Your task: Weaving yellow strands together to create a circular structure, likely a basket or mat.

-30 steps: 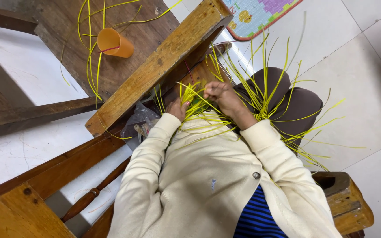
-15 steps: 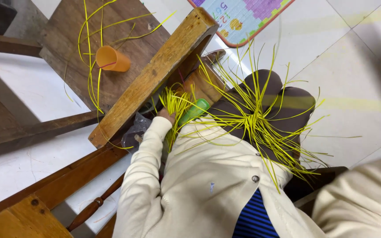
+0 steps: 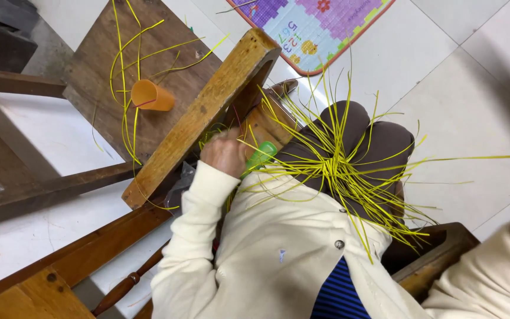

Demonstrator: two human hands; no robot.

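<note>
Gripping a green plastic tool, the left hand may snag thin yellow strips at three o'clock; right hand probably unseen.

Yellow strips are being shown fanned over dark brown trousers. Bright green tool is being seen by the left hand. Orange cup on brown wooden stool. Cream cardigan, blue-and-black striped shirt. Play mat: pastel purple, blue patches, orange border.
</note>
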